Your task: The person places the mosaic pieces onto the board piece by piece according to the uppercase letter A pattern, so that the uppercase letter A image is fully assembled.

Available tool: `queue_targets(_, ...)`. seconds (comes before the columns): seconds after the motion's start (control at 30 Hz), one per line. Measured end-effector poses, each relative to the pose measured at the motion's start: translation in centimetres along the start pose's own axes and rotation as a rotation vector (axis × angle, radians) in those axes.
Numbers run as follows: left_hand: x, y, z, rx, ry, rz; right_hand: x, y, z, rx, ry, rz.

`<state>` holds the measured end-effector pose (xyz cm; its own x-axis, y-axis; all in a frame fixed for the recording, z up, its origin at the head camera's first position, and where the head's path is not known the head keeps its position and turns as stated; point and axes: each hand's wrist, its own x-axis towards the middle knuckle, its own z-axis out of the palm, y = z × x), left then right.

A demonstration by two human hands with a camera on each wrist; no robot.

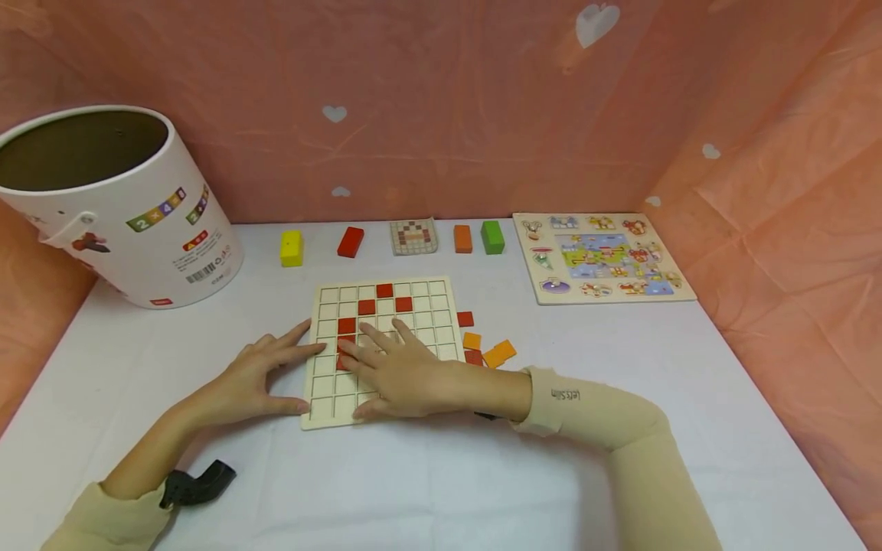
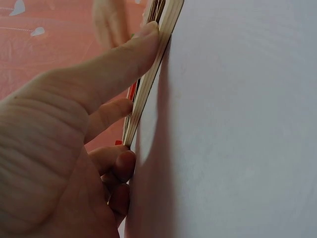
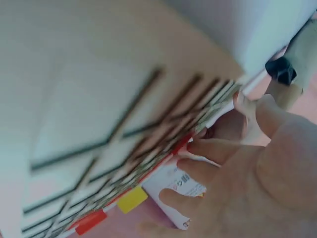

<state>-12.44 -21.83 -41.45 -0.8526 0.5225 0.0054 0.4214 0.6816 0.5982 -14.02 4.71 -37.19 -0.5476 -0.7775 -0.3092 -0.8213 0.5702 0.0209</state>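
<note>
Hands lay on the grid board (image 1: 386, 348), which sat flat near the middle of the white desk (image 1: 620, 428). We had our left hand (image 1: 258, 375) spread at the board's left edge, fingers straight, the thumb and fingertips touching its rim; the left wrist view showed the thumb (image 2: 124, 59) pressed along the thin wooden edge. Our right hand (image 1: 396, 371) lay palm down across the lower middle of the board, fingers straight and fanned toward the left, their tips on or just beside a red tile (image 1: 344, 360) in the grid. Whether a fingertip pressed that tile itself, we could not tell. It gripped nothing that we could see.

Several more red tiles (image 1: 375, 306) sat in the upper cells, stepping diagonally. Just right of the board lay loose tiles (image 1: 485, 348), red and orange, some touching each other. Along the far edge of the desk stood a yellow block (image 1: 292, 248), a red block (image 1: 351, 242), a small pattern card (image 1: 414, 236), an orange block (image 1: 463, 239) and a green block (image 1: 492, 237). A white tub (image 1: 124, 210) leaned at far left, and a picture puzzle board (image 1: 602, 256) lay at far right.
</note>
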Motion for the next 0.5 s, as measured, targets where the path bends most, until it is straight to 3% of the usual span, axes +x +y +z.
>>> queue_targets(0.2,0.0,0.1,0.0,0.001,-0.003,-0.005,-0.1,1.0,0.3,0.036,-0.056,-0.087)
queue_targets(0.5,0.0,-0.2,0.0,0.000,-0.001,0.004,0.2,3.2,0.3,0.214,-0.089,-0.186)
